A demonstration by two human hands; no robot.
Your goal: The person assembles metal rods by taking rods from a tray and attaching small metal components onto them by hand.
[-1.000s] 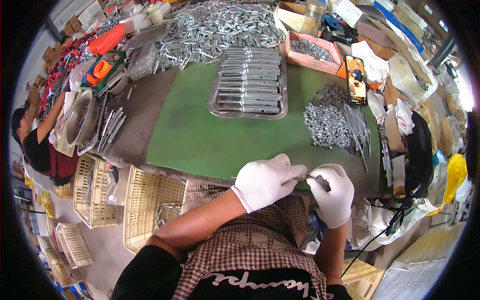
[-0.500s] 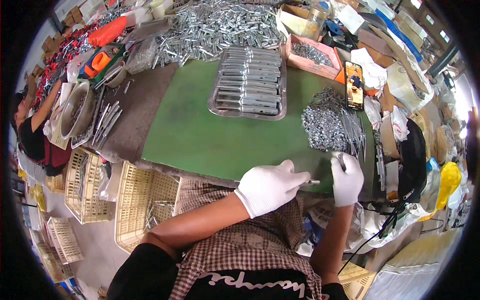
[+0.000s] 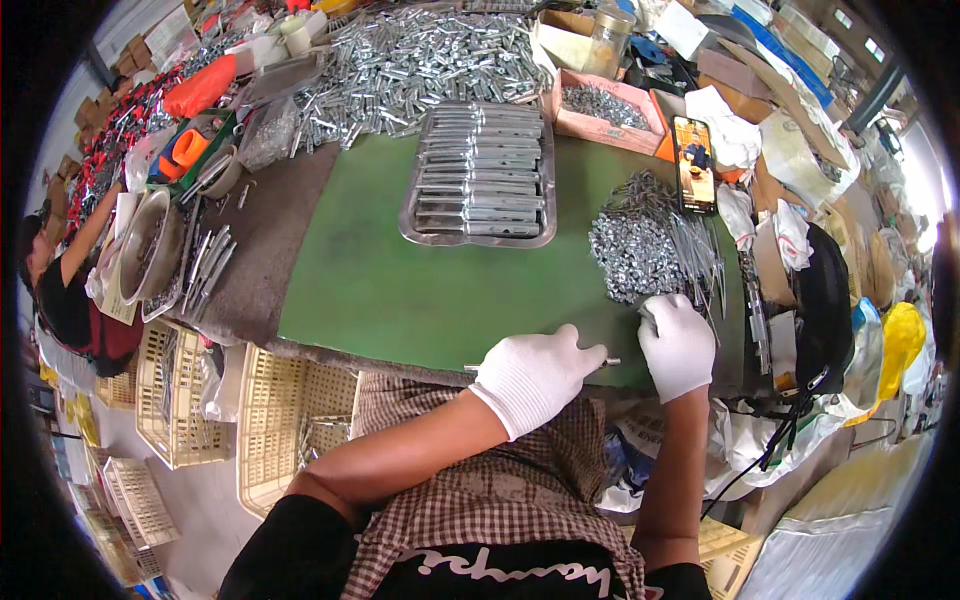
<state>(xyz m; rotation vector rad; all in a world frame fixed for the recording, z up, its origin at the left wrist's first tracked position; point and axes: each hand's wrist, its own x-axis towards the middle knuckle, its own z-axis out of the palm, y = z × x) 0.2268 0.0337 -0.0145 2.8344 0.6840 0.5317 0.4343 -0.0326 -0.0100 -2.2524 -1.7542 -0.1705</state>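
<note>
We're gripping a slim metal rod [image 3: 613, 362] in the left hand [image 3: 538, 375] near six o'clock on the green mat [image 3: 430, 290], apparently picking from the metal-fittings pile [image 3: 632, 258] at eleven o'clock from the curled right hand [image 3: 682, 345], contents unclear, next needing a fine pinch.

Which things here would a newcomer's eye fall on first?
Probably the big heap of shiny metal pieces across the far side of the workbench. Just in front of it, a metal tray holds neatly lined-up long metal parts. At the near edge, the white-gloved left hand holds a slim metal piece.
</note>
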